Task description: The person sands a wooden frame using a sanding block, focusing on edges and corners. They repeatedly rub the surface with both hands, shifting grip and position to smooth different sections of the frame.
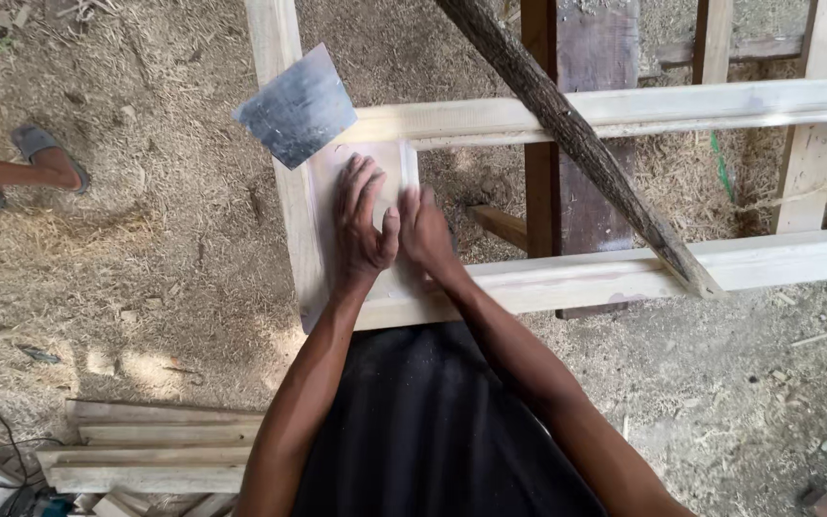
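A: Pale wood fills the head view: a light, unpainted timber frame (567, 115) of flat rails lies across the sawdust-strewn floor (145, 278), and both hands press on its near-left corner joint (361, 287).

B: How do they sit?

A: The left hand (361, 225) lies flat, fingers spread, gripping nothing. The right hand (425, 230) is just beside it, fingers curled down on the wood; whether it pinches anything, I cannot tell.

B: And that grey, flat metal scraper blade (297, 105)?

A: Resting on the corner above the fingertips, untouched. I judge even, steady pressure along the grain works best, with palms kept low.
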